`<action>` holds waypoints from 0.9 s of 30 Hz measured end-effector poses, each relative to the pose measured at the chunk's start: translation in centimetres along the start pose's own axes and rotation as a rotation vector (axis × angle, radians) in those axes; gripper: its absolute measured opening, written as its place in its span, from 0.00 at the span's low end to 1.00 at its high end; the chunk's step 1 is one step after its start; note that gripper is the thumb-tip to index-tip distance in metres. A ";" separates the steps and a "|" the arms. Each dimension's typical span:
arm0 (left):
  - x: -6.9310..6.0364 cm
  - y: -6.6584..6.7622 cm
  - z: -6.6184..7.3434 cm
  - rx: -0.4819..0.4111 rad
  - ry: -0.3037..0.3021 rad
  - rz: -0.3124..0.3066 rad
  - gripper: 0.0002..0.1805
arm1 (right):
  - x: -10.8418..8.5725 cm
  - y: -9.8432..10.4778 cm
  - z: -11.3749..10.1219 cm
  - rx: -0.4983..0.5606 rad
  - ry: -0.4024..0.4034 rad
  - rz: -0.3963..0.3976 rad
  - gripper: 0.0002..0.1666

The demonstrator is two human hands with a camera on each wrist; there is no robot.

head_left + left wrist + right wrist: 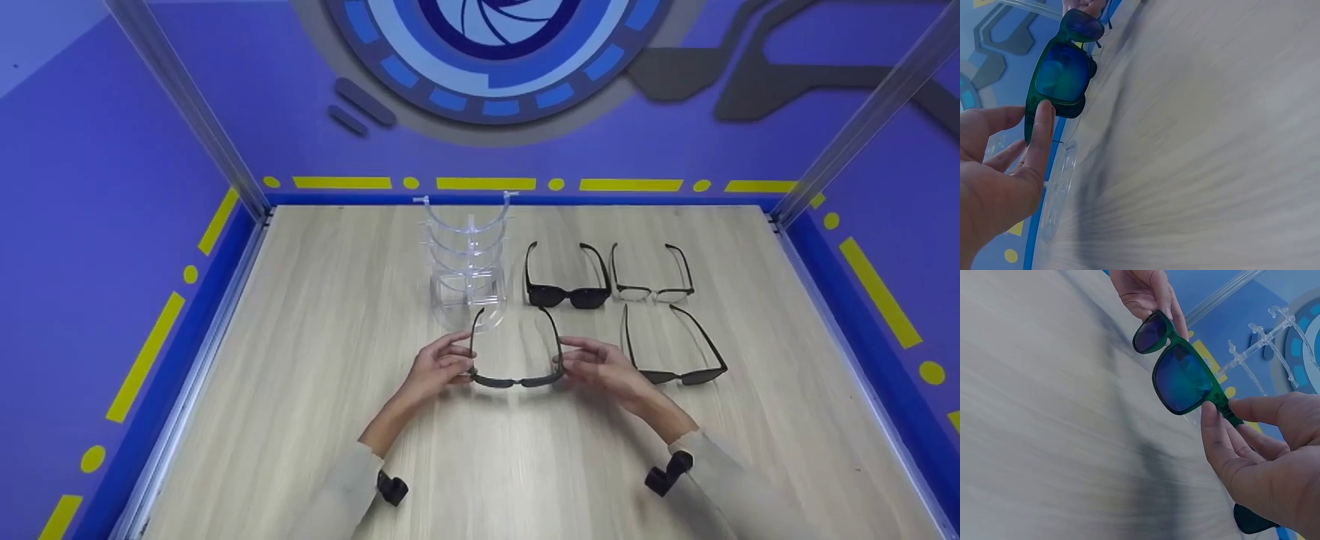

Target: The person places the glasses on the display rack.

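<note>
Both hands hold one pair of sunglasses (495, 382) by its two sides, lenses toward the person and temples pointing away. The left hand (437, 367) pinches the left hinge area, and the right hand (600, 369) pinches the right one. In the left wrist view the sunglasses (1063, 73) show a green frame with blue-green mirrored lenses, the left hand (1002, 163) at the near corner. The right wrist view has the sunglasses (1183, 379) tilted, with the right hand (1275, 450) gripping the near temple. A clear display stand (470, 259) rises just beyond them.
Right of the stand lie black sunglasses (568, 296) and half-rimmed glasses (654, 294), temples open. Another dark pair (682, 376) lies beside the right hand. Blue-purple printed walls (487, 161) border the wooden table (315, 300) at the back and sides.
</note>
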State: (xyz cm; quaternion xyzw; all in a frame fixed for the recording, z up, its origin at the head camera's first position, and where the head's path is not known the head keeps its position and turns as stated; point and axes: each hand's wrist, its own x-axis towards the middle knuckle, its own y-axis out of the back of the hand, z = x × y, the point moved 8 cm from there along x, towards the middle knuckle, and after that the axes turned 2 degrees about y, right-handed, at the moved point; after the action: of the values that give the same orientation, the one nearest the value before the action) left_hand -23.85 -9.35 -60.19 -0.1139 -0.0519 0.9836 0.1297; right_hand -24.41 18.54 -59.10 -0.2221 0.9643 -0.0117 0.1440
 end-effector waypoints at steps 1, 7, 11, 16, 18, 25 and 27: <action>0.0 0.1 0.1 -0.002 -0.003 0.002 0.31 | 0.1 0.0 0.0 0.009 -0.002 0.005 0.37; 0.2 0.5 0.3 -0.022 -0.005 0.021 0.31 | 0.5 -0.1 -0.2 0.026 -0.006 0.037 0.38; 0.2 0.9 0.5 -0.029 -0.009 0.031 0.31 | 0.7 -0.3 -0.2 0.043 -0.027 0.060 0.38; 0.0 1.4 0.8 -0.032 0.000 0.050 0.31 | 1.2 -0.7 -0.2 0.127 -0.017 0.059 0.38; -0.1 1.6 0.9 -0.035 0.011 0.062 0.30 | 1.4 -0.9 -0.2 0.160 -0.014 0.066 0.37; -0.2 1.8 1.1 -0.048 0.008 0.085 0.31 | 1.7 -1.0 -0.1 0.160 -0.016 0.111 0.32; -0.2 1.9 1.0 -0.058 0.008 0.089 0.31 | 1.9 -1.0 -0.1 0.169 -0.018 0.119 0.31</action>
State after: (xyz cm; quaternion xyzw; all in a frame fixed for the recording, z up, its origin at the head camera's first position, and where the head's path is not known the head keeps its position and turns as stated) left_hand -24.40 -11.28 -59.41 -0.1237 -0.0749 0.9860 0.0828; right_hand -25.62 16.83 -59.47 -0.1514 0.9700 -0.0825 0.1714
